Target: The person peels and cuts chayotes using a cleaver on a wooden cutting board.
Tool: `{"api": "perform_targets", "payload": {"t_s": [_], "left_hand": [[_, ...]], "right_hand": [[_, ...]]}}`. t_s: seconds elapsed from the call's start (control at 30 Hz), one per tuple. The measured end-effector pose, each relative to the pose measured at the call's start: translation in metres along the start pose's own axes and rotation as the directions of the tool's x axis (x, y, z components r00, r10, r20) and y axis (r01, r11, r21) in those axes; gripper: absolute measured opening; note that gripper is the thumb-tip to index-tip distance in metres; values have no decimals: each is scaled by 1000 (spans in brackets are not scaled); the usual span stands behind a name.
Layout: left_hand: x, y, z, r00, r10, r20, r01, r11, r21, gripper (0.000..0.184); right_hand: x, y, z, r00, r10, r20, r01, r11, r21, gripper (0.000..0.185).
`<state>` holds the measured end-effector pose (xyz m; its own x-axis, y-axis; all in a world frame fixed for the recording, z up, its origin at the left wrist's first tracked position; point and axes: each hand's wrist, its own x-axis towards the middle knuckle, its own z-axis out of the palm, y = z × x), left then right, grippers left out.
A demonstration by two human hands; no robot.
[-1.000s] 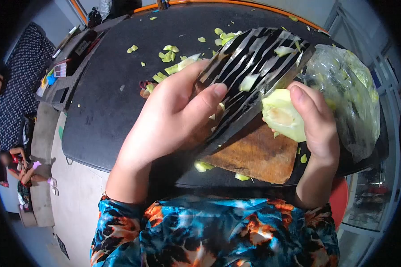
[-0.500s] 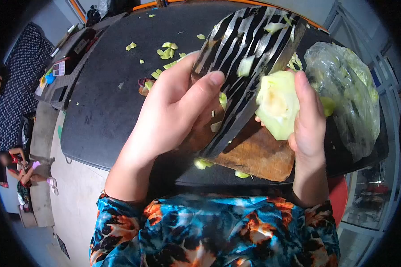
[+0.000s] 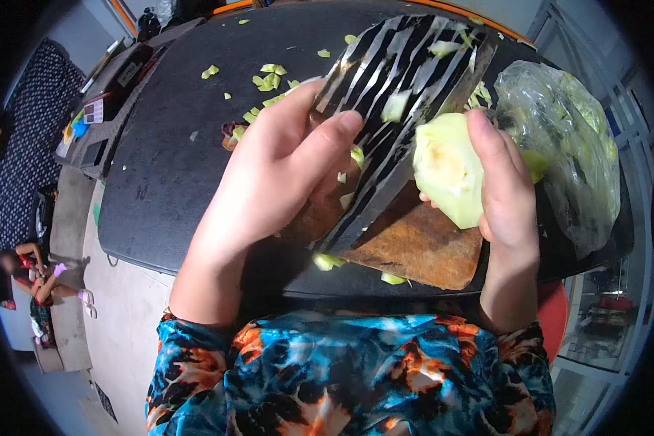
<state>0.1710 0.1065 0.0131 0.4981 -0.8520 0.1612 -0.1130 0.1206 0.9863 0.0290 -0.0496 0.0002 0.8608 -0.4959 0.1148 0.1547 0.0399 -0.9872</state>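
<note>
A broad black-and-silver striped blade [image 3: 407, 80], with pale green bits stuck to it, is gripped by my left hand [image 3: 287, 152], the thumb lying on its near face. The handle is hidden. My right hand [image 3: 505, 182] is wrapped round a peeled pale green vegetable [image 3: 450, 171], its cut face turned toward the blade. The blade's lower edge is close beside the vegetable. Below both hands lies a brown wooden cutting board [image 3: 421, 251], partly covered by the blade and its shadow.
Green peelings [image 3: 269, 78] are scattered on the black table [image 3: 167, 160]. A clear plastic bag [image 3: 559, 145] with green contents lies at the right. A red stool [image 3: 552, 320] shows under the table's edge. Another person [image 3: 36, 272] sits far left.
The blade has risen since the first frame and then dipped slightly. The vegetable has tilted up, its cut face turning more toward the camera. Both hands keep their hold.
</note>
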Motion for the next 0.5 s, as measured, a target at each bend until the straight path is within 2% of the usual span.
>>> {"api": "perform_targets", "payload": {"t_s": [0.1, 0.3, 0.5], "left_hand": [[0, -2, 2, 999, 32, -16, -32, 998, 52, 21], [1, -5, 9, 998, 29, -56, -32, 998, -51, 18], [1, -7, 6, 1000, 17, -9, -17, 999, -36, 19]], "right_hand": [[0, 0, 1, 1000, 3, -22, -3, 1000, 15, 50], [0, 4, 5, 999, -6, -52, 10, 997, 76, 50], [-2, 8, 9, 989, 28, -142, -6, 987, 158, 47]]}}
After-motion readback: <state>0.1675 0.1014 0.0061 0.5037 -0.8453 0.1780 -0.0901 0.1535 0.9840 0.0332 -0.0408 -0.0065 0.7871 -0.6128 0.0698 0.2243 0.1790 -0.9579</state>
